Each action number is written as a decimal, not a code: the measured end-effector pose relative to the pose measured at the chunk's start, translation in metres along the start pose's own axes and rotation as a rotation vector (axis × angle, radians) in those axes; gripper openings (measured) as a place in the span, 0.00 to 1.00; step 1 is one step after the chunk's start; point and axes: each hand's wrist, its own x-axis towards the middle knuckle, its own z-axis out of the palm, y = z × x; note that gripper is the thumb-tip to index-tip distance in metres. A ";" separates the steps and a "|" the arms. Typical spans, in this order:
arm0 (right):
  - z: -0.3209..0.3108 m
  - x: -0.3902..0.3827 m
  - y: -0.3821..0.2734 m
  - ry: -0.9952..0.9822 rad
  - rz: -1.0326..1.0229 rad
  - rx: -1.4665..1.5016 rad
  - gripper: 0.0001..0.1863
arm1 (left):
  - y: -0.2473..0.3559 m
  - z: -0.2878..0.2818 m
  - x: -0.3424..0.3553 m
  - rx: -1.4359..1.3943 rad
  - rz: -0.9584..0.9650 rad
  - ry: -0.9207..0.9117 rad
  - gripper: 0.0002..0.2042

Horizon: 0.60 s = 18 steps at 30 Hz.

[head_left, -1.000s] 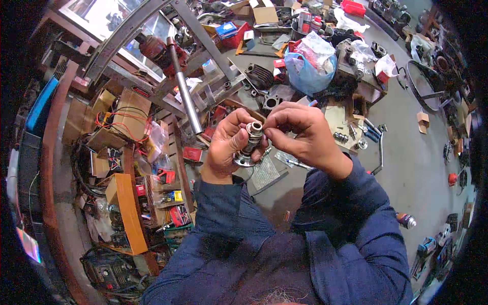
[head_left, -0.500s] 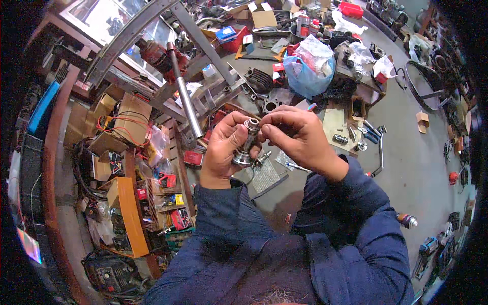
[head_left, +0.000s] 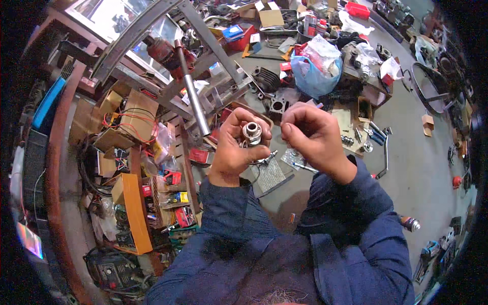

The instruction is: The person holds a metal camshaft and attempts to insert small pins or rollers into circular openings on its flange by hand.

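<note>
Metal part (head_left: 251, 135), one: silvery, round, stepped, with a hollow end. We find it in the left hand (head_left: 230, 153), lodged between the curled fingers and the thumb. The hollow end points up out of the grip, in plain sight; the thumb lies across the near side, and the lower portion is hidden from us behind it.

Left hand: clasped about the metal part, fingers bent around the far side.

Right hand (head_left: 317, 138): just beside the metal part, to its right, apart from it. Thumb and forefinger are bent toward each other; whether something small is pinched there, we cannot tell.

Below the hands we list a grey sheet (head_left: 273, 179) and, under the right hand, a slim pen (head_left: 306, 168).

Beyond the hands: a flat plate with a round hole (head_left: 277, 105); a blue plastic bag (head_left: 314, 77), stuffed full; a red tray (head_left: 357, 9) near the top edge.

To our left: a long steel bar (head_left: 194, 96), slanting; a cardboard box (head_left: 141, 113); an orange-sided box (head_left: 136, 213).

To our right: blue-handled pliers (head_left: 376, 136); a spray can (head_left: 410, 223), lying on the floor (head_left: 406, 178).
</note>
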 end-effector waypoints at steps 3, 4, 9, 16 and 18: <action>0.001 -0.005 0.001 -0.024 -0.177 -0.112 0.03 | 0.000 -0.004 -0.003 0.181 0.125 0.029 0.28; 0.001 -0.006 0.001 -0.031 -0.246 -0.207 0.04 | -0.001 -0.004 -0.003 0.211 0.171 0.021 0.27; 0.006 -0.013 -0.004 -0.139 -0.318 -0.274 0.08 | 0.000 -0.002 -0.007 0.210 0.220 -0.047 0.26; 0.004 -0.013 0.001 -0.104 -0.569 -0.482 0.14 | 0.001 0.001 -0.005 0.191 0.099 -0.011 0.24; 0.003 -0.010 0.002 -0.115 -0.603 -0.523 0.13 | 0.006 0.002 -0.004 0.276 0.060 0.049 0.23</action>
